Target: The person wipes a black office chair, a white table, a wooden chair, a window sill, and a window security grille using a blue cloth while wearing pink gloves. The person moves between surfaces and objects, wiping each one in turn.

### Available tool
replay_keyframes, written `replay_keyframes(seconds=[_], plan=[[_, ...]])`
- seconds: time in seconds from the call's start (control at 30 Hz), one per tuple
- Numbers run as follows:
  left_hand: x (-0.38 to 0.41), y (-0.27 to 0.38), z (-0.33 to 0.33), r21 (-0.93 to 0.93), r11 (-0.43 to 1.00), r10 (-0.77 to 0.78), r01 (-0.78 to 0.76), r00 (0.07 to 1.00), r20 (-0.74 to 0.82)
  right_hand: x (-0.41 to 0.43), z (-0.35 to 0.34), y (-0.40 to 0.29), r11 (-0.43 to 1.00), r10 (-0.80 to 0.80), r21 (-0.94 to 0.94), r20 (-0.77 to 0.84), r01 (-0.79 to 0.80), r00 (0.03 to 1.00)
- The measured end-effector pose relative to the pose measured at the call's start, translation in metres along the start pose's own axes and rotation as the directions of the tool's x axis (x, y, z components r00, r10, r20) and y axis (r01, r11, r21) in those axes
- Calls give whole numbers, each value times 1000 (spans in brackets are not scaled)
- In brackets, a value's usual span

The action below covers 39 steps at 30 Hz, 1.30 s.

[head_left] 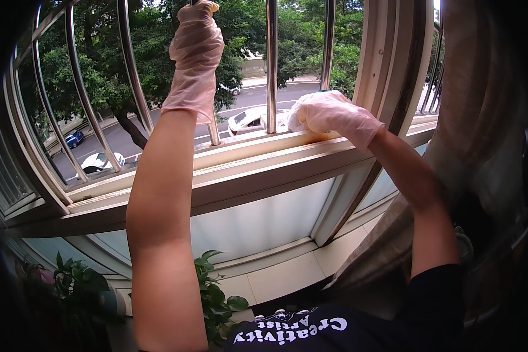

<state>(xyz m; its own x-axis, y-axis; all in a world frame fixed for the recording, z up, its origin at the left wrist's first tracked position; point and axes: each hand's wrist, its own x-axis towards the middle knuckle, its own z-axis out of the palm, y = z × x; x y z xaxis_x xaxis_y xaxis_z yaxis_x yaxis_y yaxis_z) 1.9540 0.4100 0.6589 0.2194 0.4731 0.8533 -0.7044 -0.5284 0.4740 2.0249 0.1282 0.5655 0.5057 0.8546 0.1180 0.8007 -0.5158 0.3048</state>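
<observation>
Both of my hands wear thin, pale pinkish gloves. My left hand [198, 35] is raised at the top of the view, closed around a vertical metal bar [214, 132] of the window guard; the bar's lower end shows below the glove. My right hand [330, 112] is lower, pressing a white cloth [295, 116] at the outer edge of the window sill, between two bars. Its fingers are partly hidden behind the glove's back and the cloth. A brown rust-like stain [317, 137] marks the sill [246, 152] just below this hand.
More metal bars [271, 66] rise from the sill on either side. A window frame post [378, 57] and a curtain [471, 88] stand at the right. Potted plants [220, 299] are below, near the frosted lower panes [264, 220]. Trees, a road and parked cars lie outside.
</observation>
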Motion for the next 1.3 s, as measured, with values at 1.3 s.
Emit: replay_keyframes(seconds=[1.3], plan=[[-132,69,-122,645,227,478,-730,660,580,125,-192,-116,703,233,69,-963,708,-137]])
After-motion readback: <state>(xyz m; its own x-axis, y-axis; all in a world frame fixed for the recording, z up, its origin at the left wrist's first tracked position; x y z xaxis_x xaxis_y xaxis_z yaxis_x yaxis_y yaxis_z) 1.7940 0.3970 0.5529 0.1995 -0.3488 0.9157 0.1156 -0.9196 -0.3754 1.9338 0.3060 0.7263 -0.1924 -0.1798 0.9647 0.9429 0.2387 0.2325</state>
